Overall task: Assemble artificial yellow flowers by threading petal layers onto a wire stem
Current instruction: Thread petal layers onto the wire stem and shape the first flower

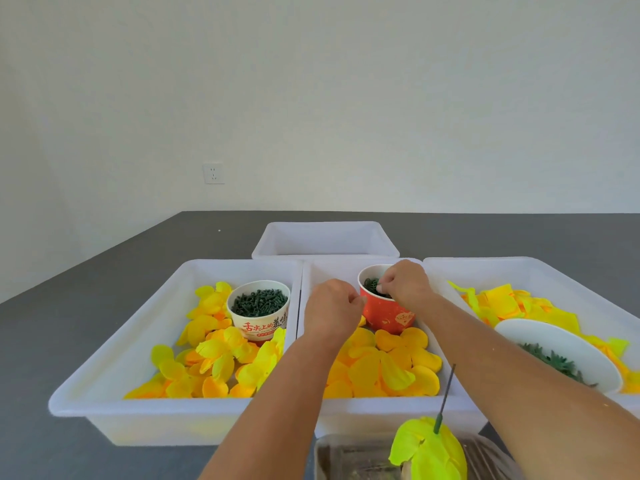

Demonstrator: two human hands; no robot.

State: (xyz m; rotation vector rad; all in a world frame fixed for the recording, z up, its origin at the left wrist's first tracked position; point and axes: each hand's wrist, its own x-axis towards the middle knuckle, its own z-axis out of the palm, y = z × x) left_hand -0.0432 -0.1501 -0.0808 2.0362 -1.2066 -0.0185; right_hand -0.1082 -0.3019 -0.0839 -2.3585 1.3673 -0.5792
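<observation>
Broadly, a dark grey table (104,289) fills the lower half of the frame under a pale wall (311,81) with a socket (213,173) left of centre. Four white trays sit on it: an empty-looking tray (325,251) at the back, a left tray (104,375) holding yellow petal layers (214,362) and a white paper cup (259,310) of dark green pieces, a middle tray (346,410) holding orange-yellow petal layers (381,368) and a red paper cup (384,313), and a right tray (554,271) with more yellow petals (502,303) and a white bowl (568,348) of green pieces.

Both forearms reach up from the bottom edge into the middle tray. The right hand (405,282) is over the red cup's mouth, fingers curled down among the small green pieces (372,284) inside; whether it has one pinched I cannot tell. The left hand (332,306) sits just beside the cup's left wall, fingers curled in toward the thumb; whether it holds anything is hidden.

Well below both hands, at the bottom centre-right of the frame, a partly built yellow-green flower (429,448) lies on a clear bag (346,459), its dark wire stem (446,393) pointing up toward the middle tray's front rim, untouched by either hand.
</observation>
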